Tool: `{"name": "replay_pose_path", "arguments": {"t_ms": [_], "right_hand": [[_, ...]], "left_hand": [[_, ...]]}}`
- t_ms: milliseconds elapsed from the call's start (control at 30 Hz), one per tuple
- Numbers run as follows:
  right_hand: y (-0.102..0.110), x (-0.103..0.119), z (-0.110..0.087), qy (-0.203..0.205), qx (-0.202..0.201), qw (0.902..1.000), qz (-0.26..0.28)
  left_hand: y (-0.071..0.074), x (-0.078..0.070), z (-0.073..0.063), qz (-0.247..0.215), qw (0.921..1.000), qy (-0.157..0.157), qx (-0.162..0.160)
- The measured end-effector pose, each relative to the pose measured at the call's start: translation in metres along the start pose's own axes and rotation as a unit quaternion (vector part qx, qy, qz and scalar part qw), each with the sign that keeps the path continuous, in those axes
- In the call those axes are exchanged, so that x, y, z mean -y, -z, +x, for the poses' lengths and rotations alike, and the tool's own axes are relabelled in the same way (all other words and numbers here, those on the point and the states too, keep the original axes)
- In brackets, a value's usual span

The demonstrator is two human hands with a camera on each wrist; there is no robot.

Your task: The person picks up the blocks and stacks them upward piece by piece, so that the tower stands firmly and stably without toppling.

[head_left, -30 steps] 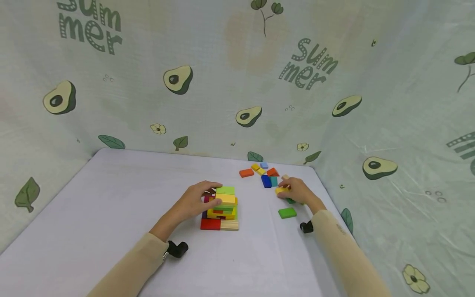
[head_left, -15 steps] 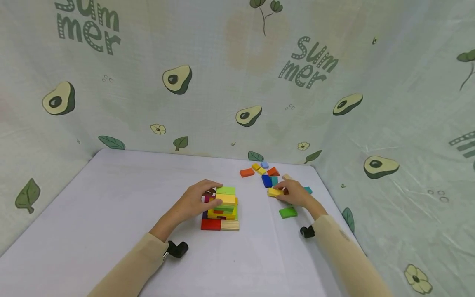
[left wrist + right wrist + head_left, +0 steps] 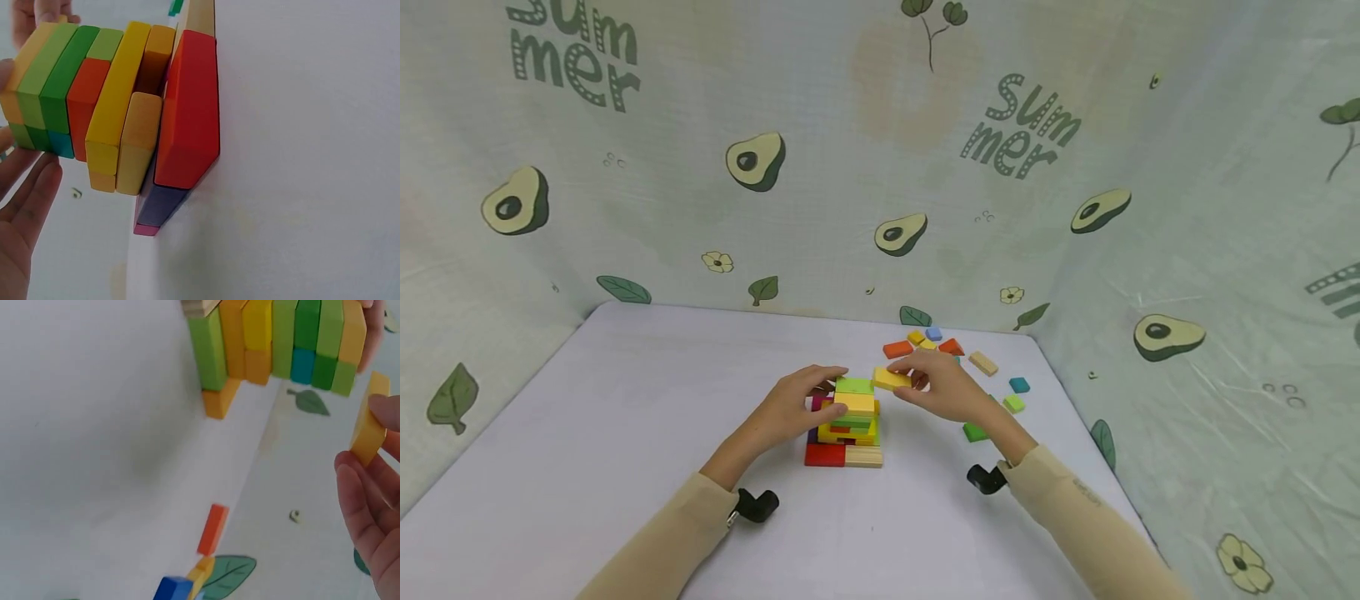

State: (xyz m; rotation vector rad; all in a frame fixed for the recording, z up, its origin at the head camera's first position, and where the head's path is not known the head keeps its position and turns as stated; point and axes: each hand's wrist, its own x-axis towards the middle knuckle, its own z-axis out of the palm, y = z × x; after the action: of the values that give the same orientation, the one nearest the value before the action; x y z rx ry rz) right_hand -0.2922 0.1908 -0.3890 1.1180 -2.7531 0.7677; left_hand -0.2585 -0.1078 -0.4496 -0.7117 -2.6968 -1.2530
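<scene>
A tower of stacked colored wooden blocks (image 3: 853,422) stands on the white table. My left hand (image 3: 786,410) holds its upper part from the left, thumb on the near side and fingers toward the back. In the left wrist view, green, red and yellow layers (image 3: 115,100) rise from a wider base with a red block (image 3: 190,109). Pinched between my right thumb and fingers is a yellow block (image 3: 369,425), raised just right of the tower top. This right hand (image 3: 943,385) hides some of the loose blocks behind it in the head view.
Loose blocks lie to the right of the tower: an orange one (image 3: 898,349), a plain wood one (image 3: 982,363), a teal one (image 3: 1019,385), a lime one (image 3: 1014,403) and a green one (image 3: 975,432). A printed cloth (image 3: 820,167) hangs behind the table.
My right hand has picked up the yellow block from the loose ones and brought it left and up beside the tower. The left hand stays at the tower.
</scene>
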Motion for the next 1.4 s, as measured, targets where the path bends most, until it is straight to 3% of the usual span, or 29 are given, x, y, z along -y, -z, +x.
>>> {"name": "replay_pose_path", "arguments": {"t_ms": [133, 333, 567, 767, 1400], "right_hand": [[-0.007, 0.018, 0.010, 0.005, 0.009, 0.9999, 0.004], [-0.017, 0.025, 0.016, -0.016, 0.014, 0.9992, 0.033], [-0.022, 0.021, 0.012, -0.043, 0.009, 0.9959, 0.079], [-0.029, 0.020, 0.014, -0.040, 0.000, 0.9946, 0.096], [-0.028, 0.016, 0.015, -0.022, 0.009, 0.9948, 0.099]], "left_hand": [[-0.001, 0.001, 0.000, -0.020, 0.9998, 0.005, 0.003], [-0.004, 0.003, 0.001, -0.034, 0.9994, 0.000, -0.001], [-0.004, 0.004, 0.001, -0.030, 0.9995, 0.003, -0.003], [-0.003, 0.004, 0.000, -0.030, 0.9995, 0.004, -0.003], [-0.003, 0.003, 0.000, -0.031, 0.9995, 0.000, -0.006]]}}
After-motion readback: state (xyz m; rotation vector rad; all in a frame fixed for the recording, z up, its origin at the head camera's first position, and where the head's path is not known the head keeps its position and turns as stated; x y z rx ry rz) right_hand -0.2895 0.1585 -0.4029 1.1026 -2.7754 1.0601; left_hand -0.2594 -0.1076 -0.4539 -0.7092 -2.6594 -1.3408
